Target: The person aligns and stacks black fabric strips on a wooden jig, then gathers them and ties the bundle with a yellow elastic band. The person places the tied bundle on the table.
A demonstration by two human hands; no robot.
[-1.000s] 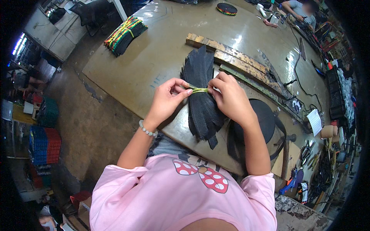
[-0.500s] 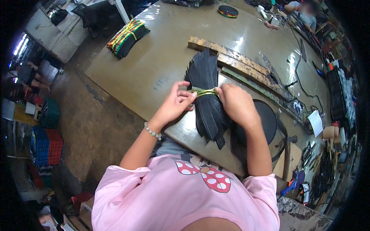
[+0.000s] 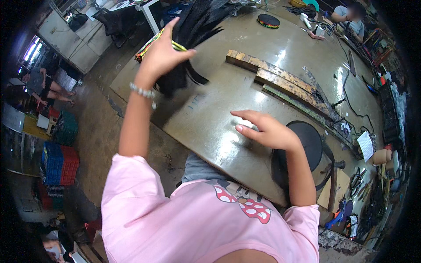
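My left hand (image 3: pixel 163 55) grips a bundle of black strips (image 3: pixel 199 24) around its middle, by the yellow-green band (image 3: pixel 177 46) that ties it. The bundle is tilted over the far left part of the table, its strips fanning out at the top and some hanging below. Partly hidden behind that hand is a second bundle with red, yellow and green edges (image 3: pixel 141 55). Above the table nearer to me, my right hand (image 3: pixel 272 130) holds nothing, its fingers apart. Beside its wrist lies a flat black roll of strap (image 3: pixel 305 142).
Mottled metal bars (image 3: pixel 285 81) lie across the shiny table (image 3: pixel 210 111). A small coil with coloured edges (image 3: pixel 268 20) rests at the far side. Tools and a cable line the right. Another person (image 3: pixel 351 19) sits at the far right. Stacked crates (image 3: pixel 59 162) stand on the floor at left.
My left hand has carried the black bundle from the table's middle to the far left, beside the coloured bundle. My right hand has let go of it and opened.
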